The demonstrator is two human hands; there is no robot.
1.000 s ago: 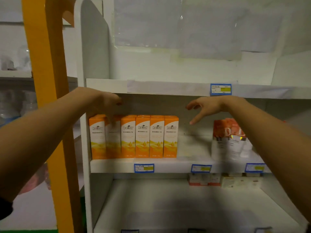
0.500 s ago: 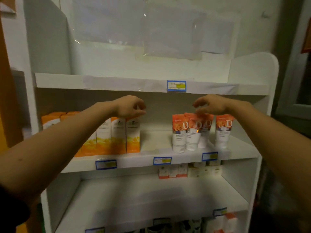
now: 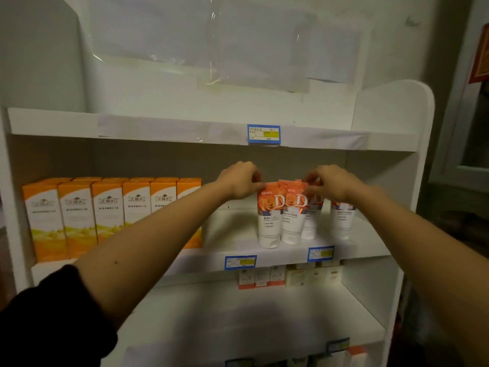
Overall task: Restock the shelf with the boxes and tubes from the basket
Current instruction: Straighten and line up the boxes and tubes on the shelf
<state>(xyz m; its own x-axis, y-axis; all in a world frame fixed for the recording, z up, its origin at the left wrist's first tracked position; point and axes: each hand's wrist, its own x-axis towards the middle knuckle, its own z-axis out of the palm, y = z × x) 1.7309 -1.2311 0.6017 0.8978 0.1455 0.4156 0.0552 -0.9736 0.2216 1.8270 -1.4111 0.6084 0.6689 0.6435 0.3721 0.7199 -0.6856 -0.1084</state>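
Observation:
Several white tubes with orange rose tops stand cap-down on the middle shelf [image 3: 365, 250] of a white unit. My left hand [image 3: 242, 180] pinches the top edge of the leftmost tube [image 3: 268, 221]. My right hand [image 3: 328, 181] grips the tops of the tubes beside it [image 3: 292, 223]. One more tube [image 3: 341, 221] stands apart at the right. A row of orange and white boxes [image 3: 108, 215] fills the shelf's left side. The basket is not in view.
The top shelf [image 3: 185, 125] bears a blue price tag [image 3: 263, 133]. Small boxes [image 3: 288, 275] sit at the back of the lower shelf [image 3: 238, 313]. More items peek up at the bottom edge [image 3: 354, 353]. A dark doorway lies at the right.
My view and both hands have shifted right, from the orange boxes to the tubes. Both hands have come down and closed on the tube tops.

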